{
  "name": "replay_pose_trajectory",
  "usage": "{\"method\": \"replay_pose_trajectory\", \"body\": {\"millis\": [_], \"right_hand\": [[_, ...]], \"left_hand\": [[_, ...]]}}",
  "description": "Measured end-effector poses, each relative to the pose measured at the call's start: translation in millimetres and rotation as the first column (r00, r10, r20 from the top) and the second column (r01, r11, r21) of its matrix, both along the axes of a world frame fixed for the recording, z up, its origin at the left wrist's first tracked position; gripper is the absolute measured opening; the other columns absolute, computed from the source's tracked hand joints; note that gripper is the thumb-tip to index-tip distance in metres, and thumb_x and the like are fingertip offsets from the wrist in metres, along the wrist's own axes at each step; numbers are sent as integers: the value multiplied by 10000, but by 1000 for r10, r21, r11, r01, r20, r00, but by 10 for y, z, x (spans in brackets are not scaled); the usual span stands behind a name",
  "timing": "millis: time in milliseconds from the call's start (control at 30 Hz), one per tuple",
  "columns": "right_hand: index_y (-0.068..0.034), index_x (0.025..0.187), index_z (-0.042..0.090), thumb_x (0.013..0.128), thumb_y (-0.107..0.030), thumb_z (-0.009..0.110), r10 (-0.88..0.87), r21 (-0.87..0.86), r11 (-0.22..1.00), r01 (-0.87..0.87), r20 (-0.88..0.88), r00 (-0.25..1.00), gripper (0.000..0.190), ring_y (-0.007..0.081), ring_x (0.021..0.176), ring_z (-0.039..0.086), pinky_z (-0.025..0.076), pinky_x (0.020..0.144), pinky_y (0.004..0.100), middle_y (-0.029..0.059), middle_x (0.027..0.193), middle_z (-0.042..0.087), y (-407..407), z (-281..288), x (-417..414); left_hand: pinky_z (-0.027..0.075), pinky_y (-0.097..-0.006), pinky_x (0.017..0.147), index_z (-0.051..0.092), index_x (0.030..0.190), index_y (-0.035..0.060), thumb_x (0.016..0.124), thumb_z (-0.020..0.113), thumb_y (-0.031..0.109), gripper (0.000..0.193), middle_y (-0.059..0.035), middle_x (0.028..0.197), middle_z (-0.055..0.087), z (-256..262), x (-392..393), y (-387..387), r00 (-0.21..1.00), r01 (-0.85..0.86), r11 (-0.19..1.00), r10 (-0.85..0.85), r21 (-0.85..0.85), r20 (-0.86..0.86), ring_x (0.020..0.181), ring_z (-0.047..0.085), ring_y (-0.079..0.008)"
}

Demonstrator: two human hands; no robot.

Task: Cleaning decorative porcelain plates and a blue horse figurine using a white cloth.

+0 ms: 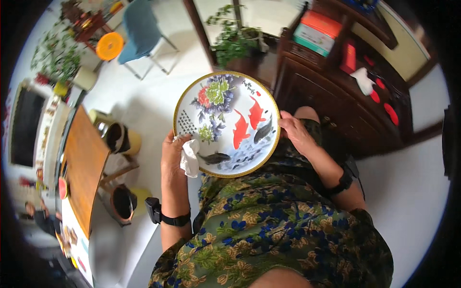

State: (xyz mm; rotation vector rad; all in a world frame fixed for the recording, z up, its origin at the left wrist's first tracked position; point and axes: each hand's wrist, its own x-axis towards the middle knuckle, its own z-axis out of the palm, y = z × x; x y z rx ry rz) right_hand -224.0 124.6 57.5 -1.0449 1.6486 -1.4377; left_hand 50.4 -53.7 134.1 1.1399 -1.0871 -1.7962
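Observation:
A round decorative plate [227,126] with a gold rim, painted flowers, red and dark fish and some writing, is held face up in front of my body. My left hand [174,145] grips its left edge, the thumb on top, and also holds a crumpled white tissue [189,158] that hangs over the lower left of the plate. On the opposite edge my right hand [293,129] has its thumb at the rim, while the other fingers are mostly hidden.
A dark wooden cabinet [335,97] with boxes stands at the upper right, beside a potted plant [234,45]. A blue chair [140,32] is further off. On the left are a wooden table [84,151], bins [122,136] and, far off, another person [45,219].

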Motion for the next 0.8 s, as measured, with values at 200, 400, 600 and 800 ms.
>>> {"method": "replay_pose_trajectory", "body": {"millis": [200,400,600,800], "right_hand": [[26,984,553,766,-153,610,-161,-68,982,174,167,973,287,121,801,562,448,730,251,74,897,598,289,554,-152],[27,898,589,670,-48,671,-229,140,973,183,492,840,254,143,709,617,490,667,250,82,807,642,680,821,-23],[81,882,591,678,-4,642,-521,170,851,496,380,764,227,177,699,624,507,672,303,146,833,635,731,1273,542],[110,895,588,685,7,612,-765,70,606,792,321,558,234,188,610,613,496,581,301,133,737,626,651,1411,1220]], "left_hand": [[500,-269,655,557,1072,-29,768,562,-46,304,-91,893,633,55,-539,-89,896,442,893,-435,-82,84,722,602,-145],[455,-258,771,567,1109,1,763,605,-10,349,-39,940,638,184,-857,-295,632,756,608,-774,-241,32,819,583,-113],[455,-241,739,605,1034,8,770,621,8,264,-32,901,639,545,-1243,-472,350,890,327,-936,-319,18,785,575,-96],[478,-239,678,590,1066,15,761,609,-20,308,-49,894,630,587,-1429,-732,141,948,181,-976,-260,-167,745,589,-111]]}}
